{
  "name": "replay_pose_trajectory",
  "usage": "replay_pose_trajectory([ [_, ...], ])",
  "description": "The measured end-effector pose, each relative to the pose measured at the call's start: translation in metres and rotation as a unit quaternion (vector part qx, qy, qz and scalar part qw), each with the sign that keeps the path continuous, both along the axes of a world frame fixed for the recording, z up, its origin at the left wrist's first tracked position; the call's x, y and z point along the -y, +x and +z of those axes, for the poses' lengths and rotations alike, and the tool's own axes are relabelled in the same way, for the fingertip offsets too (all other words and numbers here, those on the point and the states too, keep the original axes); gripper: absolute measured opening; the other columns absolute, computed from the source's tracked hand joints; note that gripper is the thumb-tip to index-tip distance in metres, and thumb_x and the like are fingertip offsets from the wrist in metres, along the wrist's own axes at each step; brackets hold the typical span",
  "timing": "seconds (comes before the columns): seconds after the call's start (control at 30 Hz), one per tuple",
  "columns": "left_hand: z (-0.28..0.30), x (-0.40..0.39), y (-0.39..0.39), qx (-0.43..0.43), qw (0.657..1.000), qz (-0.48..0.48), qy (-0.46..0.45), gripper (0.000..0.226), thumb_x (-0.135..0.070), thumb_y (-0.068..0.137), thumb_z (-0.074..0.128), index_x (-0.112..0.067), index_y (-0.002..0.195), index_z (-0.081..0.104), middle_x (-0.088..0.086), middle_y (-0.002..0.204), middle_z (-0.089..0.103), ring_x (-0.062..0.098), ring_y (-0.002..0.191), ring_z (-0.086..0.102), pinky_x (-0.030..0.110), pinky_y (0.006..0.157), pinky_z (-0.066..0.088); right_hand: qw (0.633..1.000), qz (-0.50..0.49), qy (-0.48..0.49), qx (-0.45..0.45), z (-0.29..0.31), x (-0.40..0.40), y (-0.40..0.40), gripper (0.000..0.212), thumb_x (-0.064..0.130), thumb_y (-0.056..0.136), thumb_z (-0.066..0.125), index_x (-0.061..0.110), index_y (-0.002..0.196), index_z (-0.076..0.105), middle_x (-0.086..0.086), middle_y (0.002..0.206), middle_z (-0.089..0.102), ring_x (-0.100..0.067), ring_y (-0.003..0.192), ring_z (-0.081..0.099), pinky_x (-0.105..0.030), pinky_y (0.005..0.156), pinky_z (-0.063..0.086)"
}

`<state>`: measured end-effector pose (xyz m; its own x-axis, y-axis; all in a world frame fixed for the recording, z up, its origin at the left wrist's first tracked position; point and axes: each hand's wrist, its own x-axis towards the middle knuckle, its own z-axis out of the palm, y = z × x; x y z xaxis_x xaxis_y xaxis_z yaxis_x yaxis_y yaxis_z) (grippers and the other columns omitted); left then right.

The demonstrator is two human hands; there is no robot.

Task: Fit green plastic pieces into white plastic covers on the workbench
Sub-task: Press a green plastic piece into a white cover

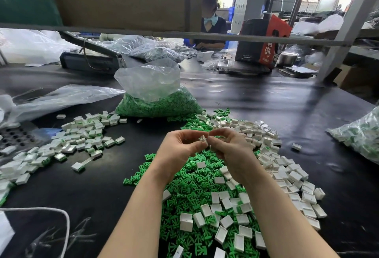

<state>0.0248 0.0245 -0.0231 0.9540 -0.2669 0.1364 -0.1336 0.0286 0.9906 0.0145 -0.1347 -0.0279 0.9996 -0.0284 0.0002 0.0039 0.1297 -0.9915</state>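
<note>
Both my hands, left hand (180, 147) and right hand (229, 149), pinch what looks like one white cover (203, 139) above the black workbench (287, 101) heaped with green pieces (184, 194).

So both hands meet over the middle of the workbench (287, 101), left hand (180, 149) and right hand (229, 149) touching at the fingertips around one small cover (203, 138). Right under them sits the loose pile of pieces (184, 192), with empty covers (287, 175) spilling over it toward 3 o'clock. Finished covers (82, 136) spread out at 9 o'clock. The bag of pieces (155, 101) is at 12, and another bag (361, 134) sits far off at 3.
</note>
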Motion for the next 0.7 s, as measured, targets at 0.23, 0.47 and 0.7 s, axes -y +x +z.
replay_pose_trajectory([
  [0.23, -0.001, 0.001, 0.001, 0.045, 0.998, 0.039, 0.017, 0.013, -0.010, 0.077, 0.080, -0.015, 0.088, 0.073, 0.000, 0.081, 0.075, 0.008, 0.073, 0.069, 0.017, 0.065, 0.051, 0.816, -0.014, -0.575, 0.050, -0.010, 0.009, 0.001, 0.019, 0.023, 0.091, 0.065, 0.032, 0.107, 0.070, 0.011, 0.100, 0.060, -0.011, 0.096, 0.057, -0.030, 0.091, 0.049],
  [0.47, 0.001, -0.001, 0.000, 0.016, 0.994, 0.090, -0.060, 0.027, -0.029, 0.060, 0.082, -0.013, 0.081, 0.074, 0.008, 0.073, 0.074, 0.015, 0.065, 0.066, 0.021, 0.061, 0.054, 0.796, 0.002, -0.603, 0.054, -0.016, 0.010, 0.006, 0.012, 0.030, 0.091, 0.065, 0.028, 0.103, 0.063, 0.008, 0.100, 0.050, -0.015, 0.104, 0.051, -0.031, 0.095, 0.041],
  [0.7, 0.002, -0.004, 0.001, -0.012, 0.992, 0.082, -0.094, 0.019, -0.025, 0.069, 0.076, -0.021, 0.088, 0.077, 0.003, 0.082, 0.074, 0.011, 0.071, 0.062, 0.020, 0.068, 0.054, 0.823, -0.007, -0.567, 0.039, -0.020, 0.012, 0.008, 0.018, 0.026, 0.090, 0.066, 0.028, 0.091, 0.048, 0.010, 0.091, 0.047, -0.012, 0.093, 0.045, -0.025, 0.083, 0.034],
])
